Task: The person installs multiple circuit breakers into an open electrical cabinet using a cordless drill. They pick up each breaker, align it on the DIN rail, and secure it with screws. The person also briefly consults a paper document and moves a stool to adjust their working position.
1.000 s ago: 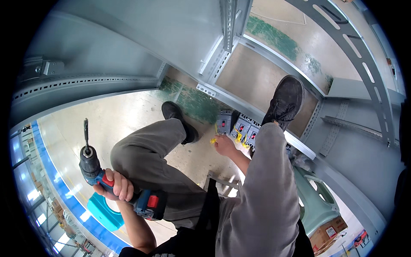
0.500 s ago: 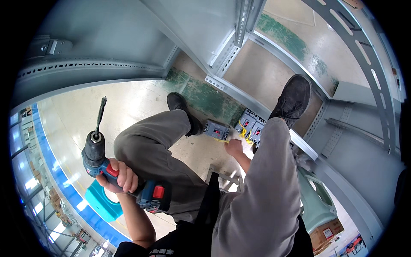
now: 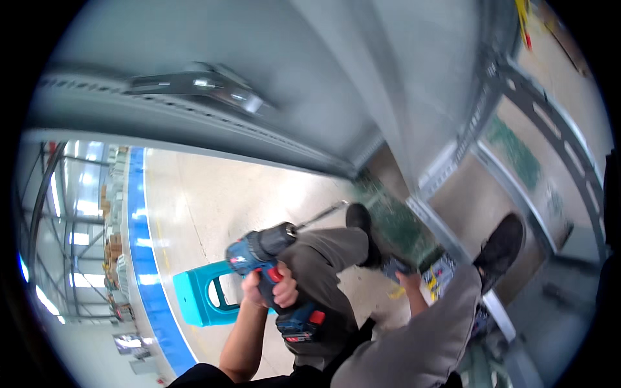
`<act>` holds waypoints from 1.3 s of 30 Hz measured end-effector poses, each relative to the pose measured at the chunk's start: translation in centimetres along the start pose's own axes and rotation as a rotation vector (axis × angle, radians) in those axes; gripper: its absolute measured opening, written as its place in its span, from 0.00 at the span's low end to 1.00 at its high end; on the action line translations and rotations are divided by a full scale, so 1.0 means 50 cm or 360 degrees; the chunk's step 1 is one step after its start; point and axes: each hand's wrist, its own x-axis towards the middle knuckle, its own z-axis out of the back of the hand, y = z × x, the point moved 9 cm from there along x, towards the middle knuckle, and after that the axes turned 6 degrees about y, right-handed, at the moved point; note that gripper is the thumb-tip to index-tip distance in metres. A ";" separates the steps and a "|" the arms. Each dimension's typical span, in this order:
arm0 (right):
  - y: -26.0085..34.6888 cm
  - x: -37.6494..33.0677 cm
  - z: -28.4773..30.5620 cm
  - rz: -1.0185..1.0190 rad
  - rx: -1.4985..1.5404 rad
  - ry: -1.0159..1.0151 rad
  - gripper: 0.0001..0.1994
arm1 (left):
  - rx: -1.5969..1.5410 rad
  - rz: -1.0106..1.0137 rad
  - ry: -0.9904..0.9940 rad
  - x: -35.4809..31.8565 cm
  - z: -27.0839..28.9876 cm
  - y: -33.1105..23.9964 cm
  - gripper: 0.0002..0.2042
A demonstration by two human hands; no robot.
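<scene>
My left hand is wrapped round the grip of a blue and black cordless drill. Its long bit points right, toward my shoe. Low between my legs, my right hand is closed at the edge of a grey circuit breaker, which looks tilted; blur hides the fingertips. Close by on the right stand more circuit breakers with yellow wires, partly hidden by my knee.
Grey metal cabinet panels fill the top, with a metal bracket jutting out. A slotted frame rail curves along the right. On the floor at the left stands a teal plastic stool, near a blue floor stripe.
The view has swung left, so the scene shifts right. The drill has tipped from upright to pointing right. My right hand has moved onto the single circuit breaker and taken hold of it.
</scene>
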 end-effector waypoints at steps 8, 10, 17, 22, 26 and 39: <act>-0.047 -0.169 0.054 0.0084 0.0600 0.0308 0.30 | -0.0202 0.0075 0.0023 -0.028 -0.006 0.028 0.25; -0.017 -0.195 0.131 0.0139 0.0870 0.0217 0.28 | -0.0225 0.0124 0.0125 0.016 -0.019 0.023 0.24; -0.154 -0.390 0.368 0.0264 0.1757 -0.0157 0.19 | -0.0429 0.0175 -0.0046 -0.030 0.003 0.054 0.24; -0.317 -0.558 0.509 0.0653 0.2490 -0.0339 0.12 | -0.0037 -0.0090 -0.0373 0.005 0.002 0.077 0.23; -0.085 -0.781 0.710 0.1216 0.2715 -0.0557 0.17 | -0.0065 -0.0051 -0.0261 0.061 -0.028 0.087 0.22; 0.738 -1.073 0.986 0.1850 0.2123 -0.0282 0.33 | -0.0009 -0.0017 -0.0224 0.040 -0.052 0.080 0.20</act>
